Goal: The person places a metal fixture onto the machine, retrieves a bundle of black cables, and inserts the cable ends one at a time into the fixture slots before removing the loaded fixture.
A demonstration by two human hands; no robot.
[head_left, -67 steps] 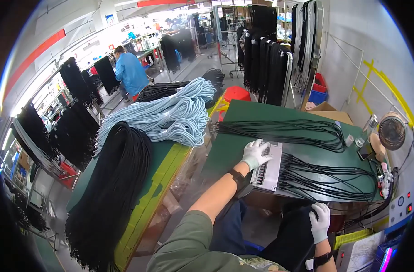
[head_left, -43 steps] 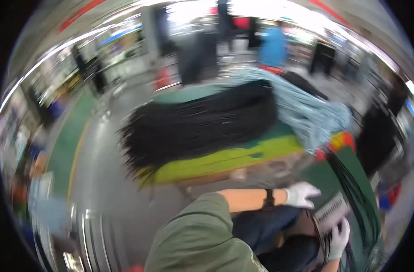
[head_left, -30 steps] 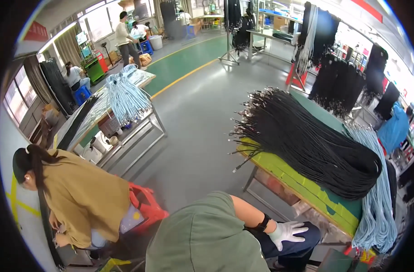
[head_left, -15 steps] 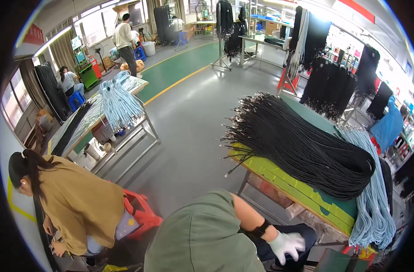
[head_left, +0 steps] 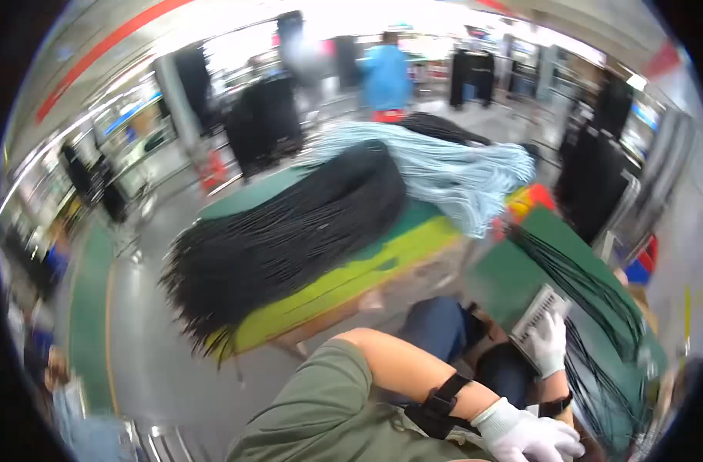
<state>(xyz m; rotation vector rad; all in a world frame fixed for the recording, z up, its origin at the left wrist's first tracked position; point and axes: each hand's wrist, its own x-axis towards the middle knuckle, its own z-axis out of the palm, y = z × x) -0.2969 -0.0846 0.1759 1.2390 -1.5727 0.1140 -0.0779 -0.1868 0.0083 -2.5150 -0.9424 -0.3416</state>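
My left hand (head_left: pixel 530 436), in a white glove, is low at the right, beside my right wrist. Its fingers look stretched out, with no object showing in them. Higher up, my right hand (head_left: pixel 550 342), also gloved, lies at the edge of a pale, slotted rectangular block (head_left: pixel 535 317); its fingers look extended and apart, though motion blurs them. The block rests on a green tabletop (head_left: pixel 499 279). Thin black cables (head_left: pixel 575 266) run across that surface beyond the block, and more black cables (head_left: pixel 586 369) lie next to my right hand.
A thick bundle of black cables (head_left: pixel 290 231) covers a green and yellow table (head_left: pixel 343 289) to the left. Light blue cables (head_left: pixel 451 165) lie at its right end. Behind stand racks of hanging black cables (head_left: pixel 263 123) and a person in blue (head_left: pixel 386 77).
My view has swung to the right, so the cable table now sits further left. My left hand has left my leg and moved right. My right hand and the slotted block have come into view.
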